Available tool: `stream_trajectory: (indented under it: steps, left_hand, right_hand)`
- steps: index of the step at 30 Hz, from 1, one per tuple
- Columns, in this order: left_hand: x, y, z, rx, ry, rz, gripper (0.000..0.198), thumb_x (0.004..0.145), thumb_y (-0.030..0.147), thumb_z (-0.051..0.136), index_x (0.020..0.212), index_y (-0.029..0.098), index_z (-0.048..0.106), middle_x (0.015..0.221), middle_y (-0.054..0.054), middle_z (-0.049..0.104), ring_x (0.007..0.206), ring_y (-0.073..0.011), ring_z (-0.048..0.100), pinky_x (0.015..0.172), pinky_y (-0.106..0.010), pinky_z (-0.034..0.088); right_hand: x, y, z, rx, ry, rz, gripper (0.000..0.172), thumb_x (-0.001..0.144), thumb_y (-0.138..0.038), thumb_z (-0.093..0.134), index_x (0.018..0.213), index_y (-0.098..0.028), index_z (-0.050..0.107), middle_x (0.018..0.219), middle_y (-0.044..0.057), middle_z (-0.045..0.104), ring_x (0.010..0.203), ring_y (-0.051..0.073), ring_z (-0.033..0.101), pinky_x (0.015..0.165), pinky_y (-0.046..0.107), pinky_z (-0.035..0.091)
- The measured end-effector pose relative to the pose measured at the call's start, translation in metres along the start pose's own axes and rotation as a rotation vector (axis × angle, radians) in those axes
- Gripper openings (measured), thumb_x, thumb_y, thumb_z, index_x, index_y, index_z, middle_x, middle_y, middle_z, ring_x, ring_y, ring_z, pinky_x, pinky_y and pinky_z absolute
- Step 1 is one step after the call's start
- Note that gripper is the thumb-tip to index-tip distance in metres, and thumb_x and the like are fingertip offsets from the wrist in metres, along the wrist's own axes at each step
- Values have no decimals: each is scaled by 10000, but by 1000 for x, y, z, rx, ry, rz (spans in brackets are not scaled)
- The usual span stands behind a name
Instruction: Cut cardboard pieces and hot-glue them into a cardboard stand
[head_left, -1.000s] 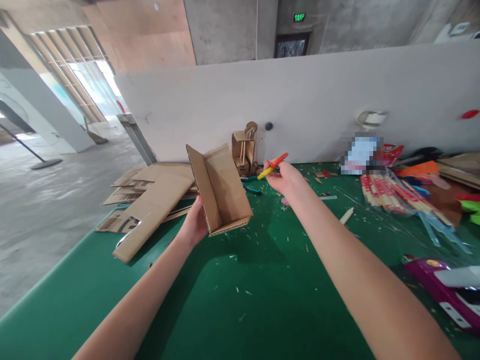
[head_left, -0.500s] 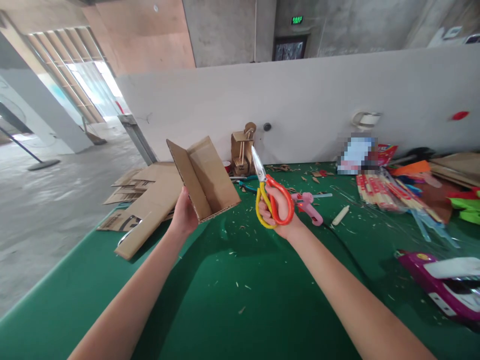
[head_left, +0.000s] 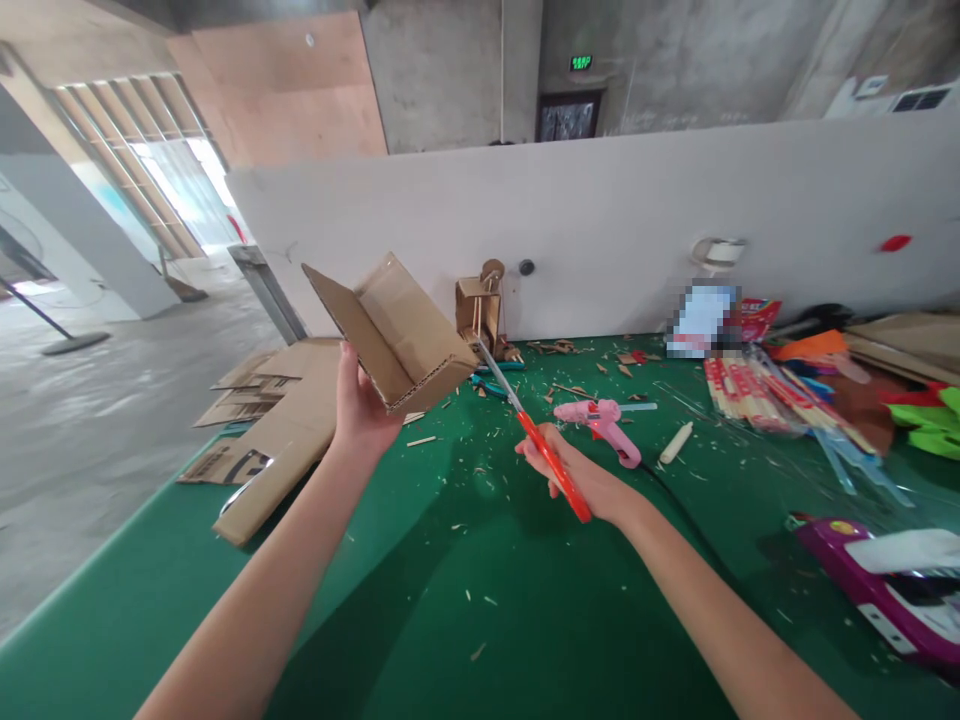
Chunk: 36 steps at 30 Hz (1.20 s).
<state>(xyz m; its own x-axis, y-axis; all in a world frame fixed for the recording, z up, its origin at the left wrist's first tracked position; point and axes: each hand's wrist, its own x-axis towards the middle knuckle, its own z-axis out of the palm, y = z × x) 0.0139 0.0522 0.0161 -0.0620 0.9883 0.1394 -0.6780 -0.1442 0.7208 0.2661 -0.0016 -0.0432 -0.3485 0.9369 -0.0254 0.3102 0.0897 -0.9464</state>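
Observation:
My left hand holds a folded piece of cardboard from below, lifted over the left part of the green table. Its flaps stand up and its inner side faces me. Scissors with red handles are in my right hand, seen edge-on. Their blades point up and left, with the tips close to the right edge of the cardboard; whether they touch it I cannot tell.
Flat cardboard pieces lie at the left. Behind stands a small cardboard model near pliers. To the right are a pink glue gun, bundled sticks and a purple-and-white device.
The cardboard has moved slightly left and tipped. My right hand has turned and lowered the scissors, so they now show edge-on, tips nearer the cardboard. The view has shifted slightly.

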Motion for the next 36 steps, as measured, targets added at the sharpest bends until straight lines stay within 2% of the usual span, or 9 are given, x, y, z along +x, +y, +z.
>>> stream_trajectory:
  steps: [5,13,18,21,27,36]
  left_hand:
    - [1,-12,3,-18,-41,-24,537,833,598,488,1255,272,552,1188,-20,659,1245,-297,491,1032,-452,422]
    - [-3,-13,7,-54,2,-42,497,834,588,501,1202,266,591,1217,-14,640,1261,-293,474,1049,-440,408]
    - [-3,-15,6,-55,0,-43,480,840,584,492,1158,248,621,1226,-18,637,1270,-304,461,1044,-433,413]
    - [-3,-16,4,-44,-29,-14,461,861,565,468,1152,245,626,1195,-15,655,1278,-306,452,1039,-433,419]
    - [-3,-17,2,-39,-55,8,444,866,556,472,1149,249,624,1163,3,672,1295,-293,431,1052,-411,405]
    - [0,-18,-1,-27,-41,4,448,851,550,505,1163,245,610,1131,2,685,1278,-294,451,1039,-399,408]
  right_hand:
    - [-6,-5,0,-4,-56,38,365,841,-597,504,881,-244,421,901,7,533,638,122,493,528,269,409]
    - [-4,0,7,-15,4,-5,340,850,-565,518,867,-252,390,832,-20,548,668,141,534,567,283,421]
    - [-2,2,11,1,49,37,329,839,-556,538,913,-261,411,909,10,624,615,144,555,554,308,448]
    - [-2,2,11,-62,81,48,329,839,-563,532,905,-260,422,968,24,644,590,142,557,549,316,454]
    - [-3,0,9,-188,95,47,335,853,-579,498,873,-258,404,954,39,672,592,166,574,526,317,434]
    - [-3,-1,10,-229,84,54,265,894,-499,478,894,-248,394,1074,91,681,784,208,662,585,299,466]
